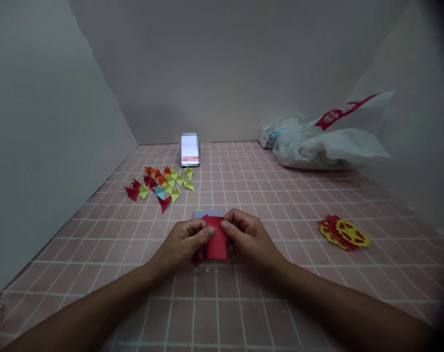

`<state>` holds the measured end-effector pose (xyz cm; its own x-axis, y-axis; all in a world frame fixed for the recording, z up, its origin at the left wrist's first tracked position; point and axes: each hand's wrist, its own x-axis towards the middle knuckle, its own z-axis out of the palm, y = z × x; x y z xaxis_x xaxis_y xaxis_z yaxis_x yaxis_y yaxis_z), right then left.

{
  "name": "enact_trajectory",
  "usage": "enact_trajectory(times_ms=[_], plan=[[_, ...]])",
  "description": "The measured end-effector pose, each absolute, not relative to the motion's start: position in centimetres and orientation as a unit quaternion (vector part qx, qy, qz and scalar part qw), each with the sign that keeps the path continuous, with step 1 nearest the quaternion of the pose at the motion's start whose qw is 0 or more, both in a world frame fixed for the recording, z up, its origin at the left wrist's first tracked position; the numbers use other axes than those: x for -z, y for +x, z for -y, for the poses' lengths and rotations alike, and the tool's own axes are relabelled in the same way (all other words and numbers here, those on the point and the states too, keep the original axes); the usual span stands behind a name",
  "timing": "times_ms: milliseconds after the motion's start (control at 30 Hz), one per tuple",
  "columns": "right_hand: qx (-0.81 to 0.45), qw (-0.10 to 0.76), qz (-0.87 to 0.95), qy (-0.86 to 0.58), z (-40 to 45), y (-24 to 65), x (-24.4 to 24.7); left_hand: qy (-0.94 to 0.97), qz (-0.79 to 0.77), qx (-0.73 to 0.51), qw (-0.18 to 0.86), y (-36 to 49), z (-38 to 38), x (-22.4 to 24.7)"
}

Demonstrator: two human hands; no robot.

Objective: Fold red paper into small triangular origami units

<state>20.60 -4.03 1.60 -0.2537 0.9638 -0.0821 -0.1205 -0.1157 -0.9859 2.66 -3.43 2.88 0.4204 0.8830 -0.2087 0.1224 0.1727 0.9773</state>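
A small red paper (217, 240) is held upright between my two hands, above the pink checked surface. My left hand (188, 239) pinches its left side, thumb in front. On its right upper edge, my right hand (245, 234) grips with thumb and fingers. Behind the red paper lies a bluish-purple paper (208, 213), mostly covered. Another dark red piece (197, 259) shows below my left fingers; whether it is joined to the held paper, I cannot tell.
Several folded paper pieces (167, 184) in red, orange, yellow and blue lie at left. A phone (190, 149) stands behind them. Red and yellow cut-outs (348, 233) lie at right. A white plastic bag (317, 146) and a small box (267, 138) sit at the back right.
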Motion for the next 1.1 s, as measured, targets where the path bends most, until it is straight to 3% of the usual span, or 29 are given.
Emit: enact_trajectory(times_ms=[633,933,1100], plan=[[-0.605,0.469,0.490,-0.417,4.34,20.31,-1.64,0.572,-0.419,-0.338,0.619,2.73,3.40,-2.52],[-0.650,0.449,0.464,-0.401,4.58,19.76,-1.45,0.627,-0.468,-0.346,0.518,2.94,3.79,-2.26],[-0.673,0.436,0.440,-0.406,4.46,19.84,-1.55,0.621,-0.475,-0.345,0.519,2.92,3.62,-2.18]])
